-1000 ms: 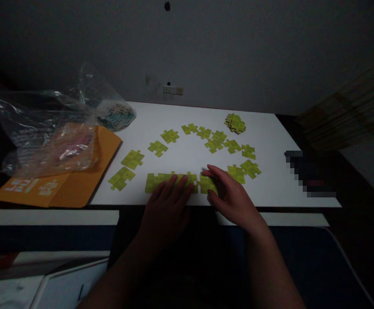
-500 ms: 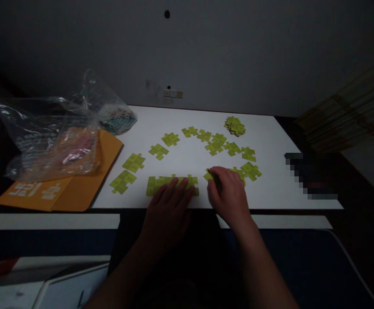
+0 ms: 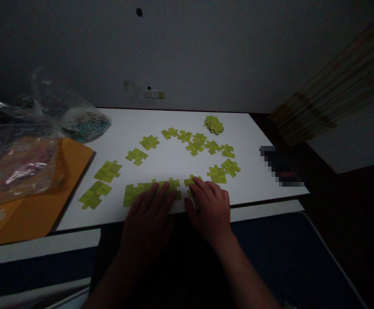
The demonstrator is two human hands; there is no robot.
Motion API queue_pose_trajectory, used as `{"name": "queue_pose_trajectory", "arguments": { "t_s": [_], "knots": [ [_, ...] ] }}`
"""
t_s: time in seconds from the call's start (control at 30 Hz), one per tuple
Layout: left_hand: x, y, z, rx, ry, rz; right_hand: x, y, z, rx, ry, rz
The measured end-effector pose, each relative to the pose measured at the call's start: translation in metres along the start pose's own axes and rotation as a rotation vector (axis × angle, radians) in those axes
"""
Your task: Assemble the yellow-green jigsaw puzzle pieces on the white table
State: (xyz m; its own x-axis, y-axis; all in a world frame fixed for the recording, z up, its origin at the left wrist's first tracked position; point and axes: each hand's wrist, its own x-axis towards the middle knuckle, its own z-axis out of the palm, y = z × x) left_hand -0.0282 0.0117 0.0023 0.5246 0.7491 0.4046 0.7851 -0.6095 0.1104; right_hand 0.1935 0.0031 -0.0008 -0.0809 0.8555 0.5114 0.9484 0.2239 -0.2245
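Note:
A row of joined yellow-green jigsaw pieces (image 3: pixel 131 195) lies along the front of the white table (image 3: pixel 174 165). My left hand (image 3: pixel 148 214) rests flat over it, fingers stretched out and covering part of the row. Just right of the row's end, my right hand (image 3: pixel 210 209) holds a single jigsaw piece (image 3: pixel 190 182) between thumb and fingers, low over the tabletop. A small gap separates that piece from the row. My fingers hide its right part. Close by on the right lies a loose jigsaw piece (image 3: pixel 217 174).
Several loose jigsaw pieces (image 3: pixel 136 156) form an arc beyond my hands. A pile of pieces (image 3: pixel 214 124) sits at the back right. On the left are an orange folder (image 3: pixel 74 159) and a clear plastic bag (image 3: pixel 86 122). A pixelated dark object (image 3: pixel 280 167) lies at the right edge.
My right hand has carried the jigsaw piece left, closer to the row's right end. The left hand stays on the row. The whole view has turned to the right.

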Motion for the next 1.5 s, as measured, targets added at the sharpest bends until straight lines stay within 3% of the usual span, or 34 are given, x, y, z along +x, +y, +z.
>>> {"name": "queue_pose_trajectory", "arguments": {
  "t_s": [0.27, 0.67, 0.93, 1.2, 1.5],
  "knots": [
    [0.002, 0.001, -0.001, 0.004, -0.015, -0.013, -0.036, 0.015, -0.011, 0.017, 0.025, 0.019],
    [0.002, 0.001, -0.002, 0.034, -0.015, 0.006, -0.044, 0.051, -0.021, 0.015, 0.093, -0.087],
    [0.002, 0.0, -0.001, 0.045, -0.04, -0.01, -0.07, 0.105, -0.038, -0.057, 0.178, 0.117],
    [-0.002, -0.007, 0.004, 0.073, -0.054, 0.013, -0.047, 0.139, -0.057, -0.111, 0.128, 0.279],
    [-0.002, -0.006, 0.004, 0.079, -0.055, 0.005, -0.018, 0.149, -0.047, -0.054, 0.025, 0.308]
  ]
}}
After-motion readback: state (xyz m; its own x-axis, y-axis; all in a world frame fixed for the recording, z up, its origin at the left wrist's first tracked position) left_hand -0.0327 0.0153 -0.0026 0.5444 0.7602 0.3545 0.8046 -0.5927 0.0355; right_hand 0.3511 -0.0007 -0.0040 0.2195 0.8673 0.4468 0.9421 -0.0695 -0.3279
